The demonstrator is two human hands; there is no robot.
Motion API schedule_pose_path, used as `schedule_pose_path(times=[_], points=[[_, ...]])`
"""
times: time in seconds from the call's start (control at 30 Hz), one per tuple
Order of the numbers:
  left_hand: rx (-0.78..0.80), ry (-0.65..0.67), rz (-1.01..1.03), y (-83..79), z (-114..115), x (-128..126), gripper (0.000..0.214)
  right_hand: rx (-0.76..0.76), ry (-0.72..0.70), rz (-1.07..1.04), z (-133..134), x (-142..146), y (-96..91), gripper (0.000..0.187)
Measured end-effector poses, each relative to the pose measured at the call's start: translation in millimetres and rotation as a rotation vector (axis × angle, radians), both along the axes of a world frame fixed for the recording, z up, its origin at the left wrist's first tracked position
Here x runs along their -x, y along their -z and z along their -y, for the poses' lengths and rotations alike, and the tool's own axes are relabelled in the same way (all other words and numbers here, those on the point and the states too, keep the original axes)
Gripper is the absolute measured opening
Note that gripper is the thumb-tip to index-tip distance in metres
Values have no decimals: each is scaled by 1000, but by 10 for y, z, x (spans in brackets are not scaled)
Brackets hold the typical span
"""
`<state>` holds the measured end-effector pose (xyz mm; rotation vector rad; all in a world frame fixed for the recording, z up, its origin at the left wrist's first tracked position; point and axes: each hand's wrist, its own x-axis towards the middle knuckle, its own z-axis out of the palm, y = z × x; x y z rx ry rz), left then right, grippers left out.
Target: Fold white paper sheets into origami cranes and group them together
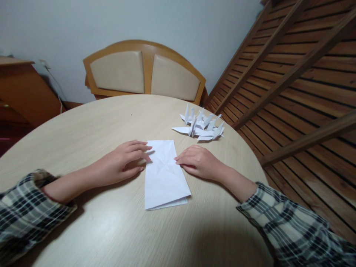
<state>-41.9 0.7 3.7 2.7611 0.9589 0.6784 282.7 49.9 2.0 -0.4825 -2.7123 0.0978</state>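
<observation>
paper (165, 178), white and folded oblong, lies on the round, pale wood-grain table (111, 233); left hand (128, 160), loosely spread and released, at its left edge; right hand (197, 161) touching its right, whether pinching i cannot tell.

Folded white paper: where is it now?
In the head view, the folded white paper lies just below centre on the table, between left hand and right hand.

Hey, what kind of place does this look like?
Probably a room in a home, perhaps a bedroom: what looks like a padded headboard stands behind a round table, with a wooden desk or cabinet at the left.
</observation>
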Motion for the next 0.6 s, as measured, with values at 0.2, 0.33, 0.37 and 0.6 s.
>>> schedule_pose_path(times=[0.2,0.33,0.37,0.6], points=[[-138,25,-103,25,-37,-41,24,30,21,-8,-1,-15,8,18],[-215,48,-140,41,-31,-72,24,46,27,-22,0,-43,21,18],[-226,52,-150,37,-26,-80,23,49,28,-25,0,-49,22,18],[-249,74,-193,-16,-16,-93,29,52,28,-30,-4,-71,10,18]])
